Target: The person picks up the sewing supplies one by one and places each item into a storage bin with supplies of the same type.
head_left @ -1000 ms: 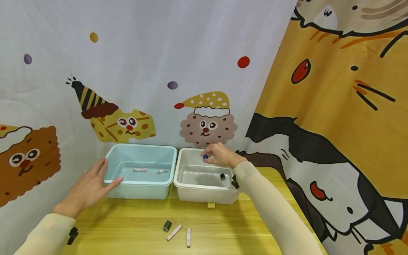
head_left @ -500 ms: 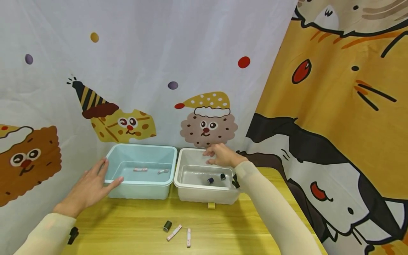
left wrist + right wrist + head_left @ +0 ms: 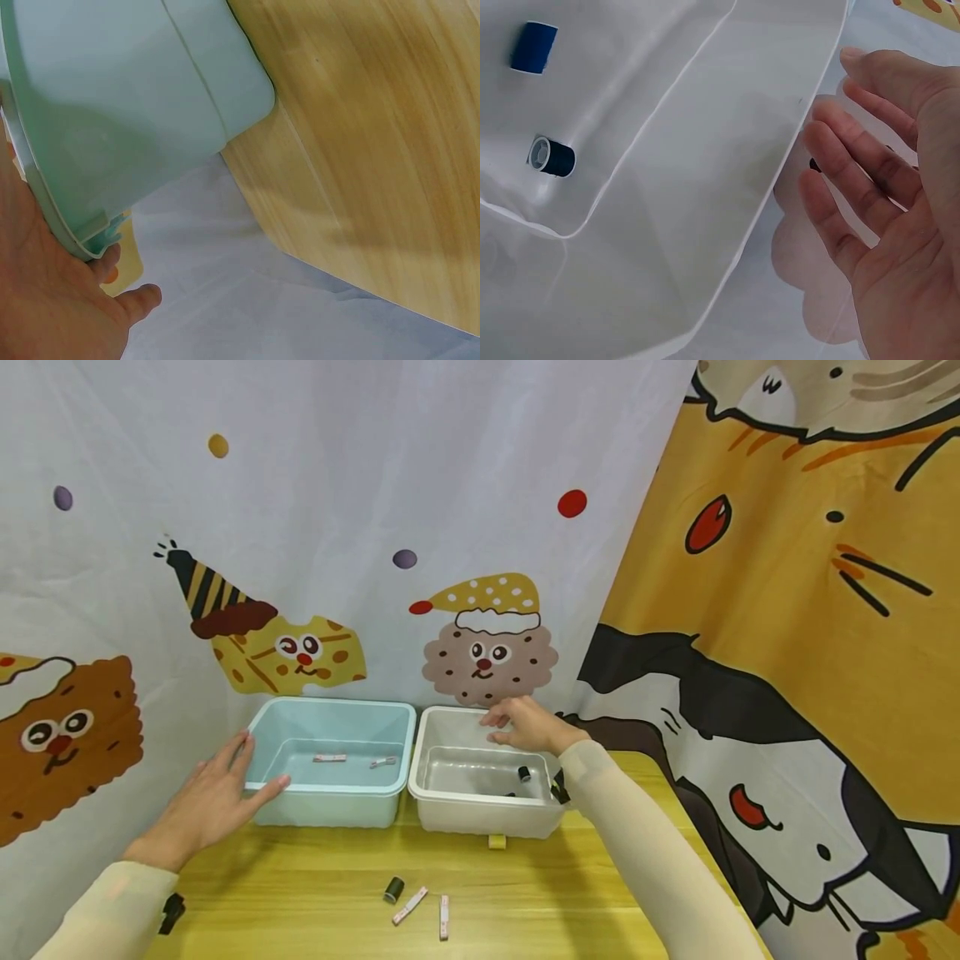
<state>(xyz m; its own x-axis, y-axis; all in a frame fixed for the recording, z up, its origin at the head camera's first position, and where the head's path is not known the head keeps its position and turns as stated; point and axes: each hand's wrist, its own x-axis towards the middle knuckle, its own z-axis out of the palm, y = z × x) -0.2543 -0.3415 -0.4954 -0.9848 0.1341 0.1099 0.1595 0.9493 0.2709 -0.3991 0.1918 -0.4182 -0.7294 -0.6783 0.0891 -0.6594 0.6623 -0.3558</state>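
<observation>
My right hand [image 3: 519, 727] hovers open over the back rim of the white bin [image 3: 480, 814], holding nothing. In the right wrist view its fingers [image 3: 855, 180] are spread beside the bin wall [image 3: 727, 187]. A blue spool [image 3: 534, 47] and a black spool [image 3: 553, 157] lie on the bin floor. From the head view the black spool [image 3: 524, 773] shows, and the blue one is mostly hidden behind the front wall. My left hand [image 3: 217, 789] rests open against the near left corner of the light blue bin [image 3: 330, 806]. The left wrist view shows my palm [image 3: 45, 300] under the bin's rim [image 3: 67, 225].
Two small pale strips [image 3: 330, 758] lie inside the blue bin. On the wooden table [image 3: 300, 885] in front sit a dark spool [image 3: 393, 889] and two pale strips [image 3: 409, 906]. A yellow tag [image 3: 496, 842] pokes from under the white bin. Printed curtains close in the back and right.
A second ago my right hand pinched the blue spool; it let go, the spool fell into the white bin and rolled toward the front wall. The left hand stayed put.
</observation>
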